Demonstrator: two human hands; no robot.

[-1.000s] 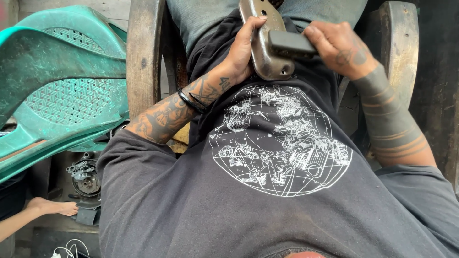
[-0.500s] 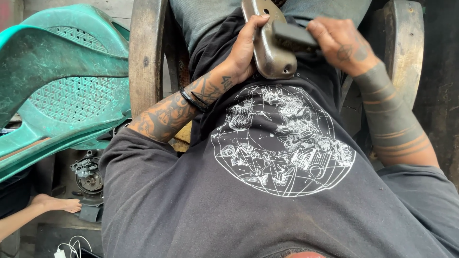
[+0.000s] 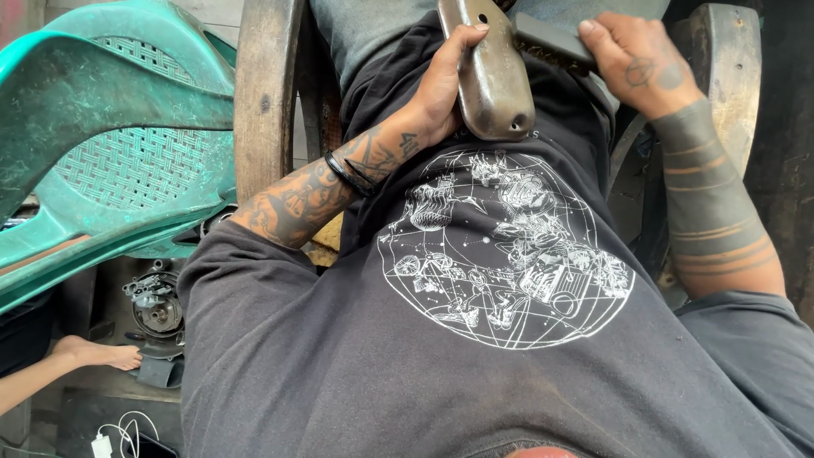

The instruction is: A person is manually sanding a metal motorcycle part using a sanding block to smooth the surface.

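A seated person's left hand [image 3: 445,89] wraps a worn, rounded metal part [image 3: 490,72] upright over the lap, long axis running away from the body. Just right of the part, the right hand [image 3: 638,64] presses a dark flat block [image 3: 551,41] against its side.

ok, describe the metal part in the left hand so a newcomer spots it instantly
Start at the black shirt with the white globe print filling the view. Just above the print, over the lap, the left hand holds a long metal part, with the right hand pressing a dark block beside it. It is dull, brownish, rounded at the end with small holes, unlike the flat block.
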